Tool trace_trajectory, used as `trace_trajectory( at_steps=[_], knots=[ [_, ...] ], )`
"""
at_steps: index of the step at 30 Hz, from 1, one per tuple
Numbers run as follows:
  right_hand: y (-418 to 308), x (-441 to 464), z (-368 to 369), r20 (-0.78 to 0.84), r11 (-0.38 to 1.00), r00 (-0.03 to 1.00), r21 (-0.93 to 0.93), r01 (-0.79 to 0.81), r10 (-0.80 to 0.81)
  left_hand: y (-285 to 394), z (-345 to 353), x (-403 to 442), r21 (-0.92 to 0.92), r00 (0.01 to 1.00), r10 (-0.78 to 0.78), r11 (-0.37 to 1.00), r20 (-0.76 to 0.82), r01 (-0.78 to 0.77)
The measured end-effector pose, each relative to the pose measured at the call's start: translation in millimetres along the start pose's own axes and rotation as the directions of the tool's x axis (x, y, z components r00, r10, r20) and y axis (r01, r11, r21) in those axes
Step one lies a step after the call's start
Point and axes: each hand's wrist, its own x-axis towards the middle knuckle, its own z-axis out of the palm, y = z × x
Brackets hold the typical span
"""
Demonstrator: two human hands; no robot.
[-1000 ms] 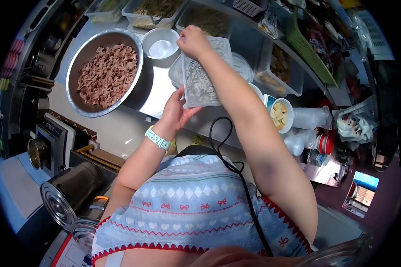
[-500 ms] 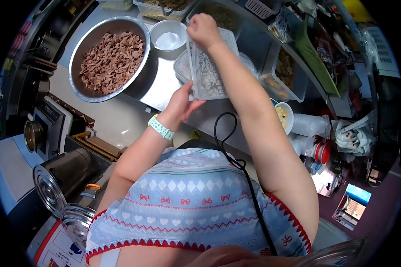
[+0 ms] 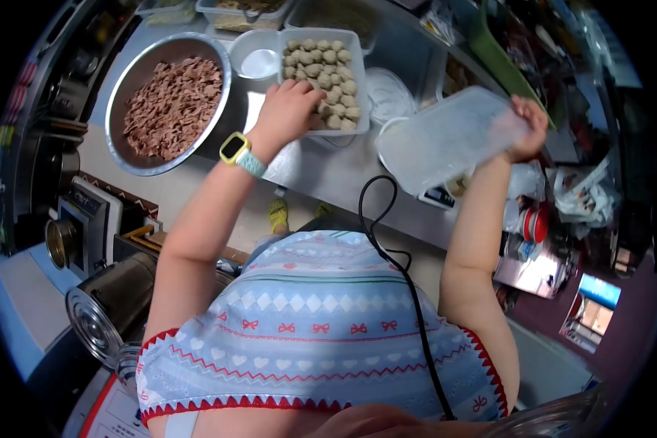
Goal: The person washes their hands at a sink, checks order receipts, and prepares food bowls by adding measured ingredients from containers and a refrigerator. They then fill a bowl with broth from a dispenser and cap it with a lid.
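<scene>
A rectangular plastic container (image 3: 358, 73) full of round greyish meatballs (image 3: 331, 71) stands on the metal counter. My left hand (image 3: 288, 113), with a yellow-framed watch on its wrist, lies over the container's front left corner. Its fingers are bent at the rim, close to the meatballs, and the fingertips are partly hidden. Off to the right, my right hand (image 3: 525, 131) grips a translucent plastic lid (image 3: 445, 139) by its far right end. The lid is tilted in the air, apart from the container.
Left of the container are a big steel bowl (image 3: 223, 120) of sliced brown meat and a round white tub (image 3: 257, 55). A round clear lid (image 3: 389, 95) lies to its right. Other food boxes (image 3: 252, 18) stand behind. A green basket (image 3: 500, 55) is at the far right.
The lid has come off the container and moved right in my right hand, exposing the meatballs. My left hand has moved up onto the container's corner. The view has shifted slightly.
</scene>
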Motion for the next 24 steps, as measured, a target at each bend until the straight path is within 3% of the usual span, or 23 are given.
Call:
trace_trajectory(
  at_steps=[1, 3, 7, 8, 11, 12, 13, 14, 15, 18, 19, 21, 22, 24],
  knots=[
    [-24.1, -6.2, -21.4, -0.131, 0.992, 0.991, 0.128, -0.022, 0.039, -1.9, 6.6, 9.9, 0.055, 0.994, 0.053, 0.997, 0.098, -0.058],
    [-69.8, -21.2, -81.8, -0.190, 0.953, 0.976, 0.299, -0.048, 0.109, -3.1, 12.1, 19.9, 0.179, 0.982, 0.022, 0.982, 0.186, -0.056],
    [-160.9, -72.2, -200.1, -0.335, 0.953, 0.909, 0.252, -0.168, 0.248, -10.1, 17.6, 24.6, 0.177, 0.976, 0.090, 0.976, 0.200, -0.126],
    [-178.3, -86.8, -215.8, -0.396, 0.938, 0.863, 0.274, -0.214, 0.313, -7.2, 14.3, 23.1, 0.179, 0.979, 0.111, 0.974, 0.173, -0.142],
    [-216.2, -123.3, -235.2, -0.526, 0.916, 0.782, 0.378, -0.137, 0.334, 14.2, -1.0, 27.1, 0.085, 0.998, 0.048, 0.995, 0.036, -0.051],
    [-214.6, -133.5, -223.3, -0.531, 0.951, 0.825, 0.309, -0.025, 0.194, 28.7, -4.3, 30.7, -0.002, 0.999, 0.037, 0.999, 0.031, -0.037],
    [-219.9, -142.1, -227.0, -0.550, 0.954, 0.814, 0.301, -0.014, 0.186, 58.4, -7.3, 33.2, -0.097, 0.986, 0.109, 0.988, -0.130, -0.122],
    [-225.6, -149.8, -231.1, -0.586, 0.951, 0.786, 0.309, -0.006, 0.195, 82.5, 1.8, 35.2, -0.242, 0.975, 0.156, 0.951, -0.158, -0.192],
    [-227.8, -153.6, -235.3, -0.603, 0.949, 0.773, 0.314, 0.003, 0.197, 109.7, 10.9, 38.7, -0.400, 0.966, 0.238, 0.879, -0.100, -0.258],
    [-229.1, -164.1, -248.4, -0.654, 0.970, 0.740, 0.245, 0.010, 0.157, 164.8, 82.5, 53.9, -0.488, 0.913, 0.404, 0.808, 0.053, -0.329],
    [-229.5, -163.7, -244.9, -0.657, 0.969, 0.738, 0.246, 0.019, 0.152, 172.5, 108.3, 60.9, -0.414, 0.906, 0.411, 0.845, 0.100, -0.338],
    [-231.3, -159.2, -233.6, -0.664, 0.963, 0.733, 0.266, 0.048, 0.147, 178.0, 149.1, 65.1, -0.237, 0.838, 0.309, 0.946, 0.450, -0.222],
    [-231.6, -158.1, -239.2, -0.664, 0.963, 0.733, 0.267, 0.049, 0.146, 178.9, 154.0, 63.4, -0.236, 0.838, 0.309, 0.946, 0.449, -0.222],
    [-232.5, -160.4, -251.6, -0.594, 0.940, 0.785, 0.338, 0.044, 0.177, 172.0, 157.2, 45.4, -0.237, 0.919, 0.357, 0.919, 0.170, -0.314]
  ],
)
